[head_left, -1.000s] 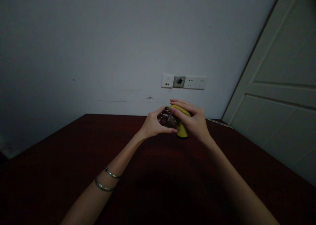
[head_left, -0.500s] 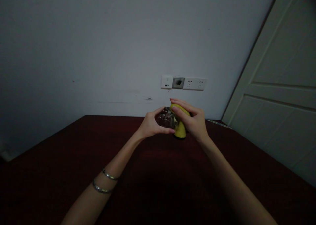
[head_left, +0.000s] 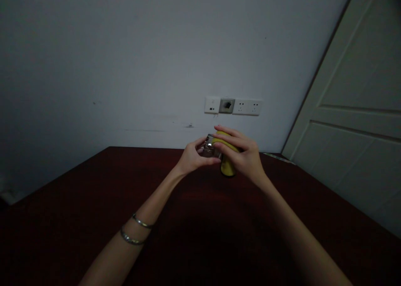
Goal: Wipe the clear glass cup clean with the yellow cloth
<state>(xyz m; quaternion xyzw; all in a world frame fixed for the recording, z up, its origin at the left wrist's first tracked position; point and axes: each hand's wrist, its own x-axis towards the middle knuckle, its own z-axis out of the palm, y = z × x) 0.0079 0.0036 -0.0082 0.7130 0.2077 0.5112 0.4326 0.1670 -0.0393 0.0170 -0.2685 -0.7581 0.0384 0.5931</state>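
Note:
In the middle of the head view my left hand (head_left: pixel 196 157) grips a clear, shiny glass vessel (head_left: pixel 208 151), thumb below and fingers above it. It looks like a small drinking glass tilted on its side, with its far part covered. My right hand (head_left: pixel 246 151) is closed around a folded yellow cloth (head_left: pixel 228 167) with a dark lower edge. Its fingers press the cloth against the right end of the glass, and one part hangs below them. Both hands are held up above the dark red table (head_left: pixel 150 169).
Behind the table stands a pale wall (head_left: pixel 140 60) with a row of sockets and switch plates (head_left: pixel 247 106). A white panelled door (head_left: pixel 354 152) is on the right. A thin flat strip (head_left: pixel 278 157) lies at the table's far right edge.
My right hand and the cloth have shifted slightly left over the glass, covering more of it. The glass has turned a little in my left hand.

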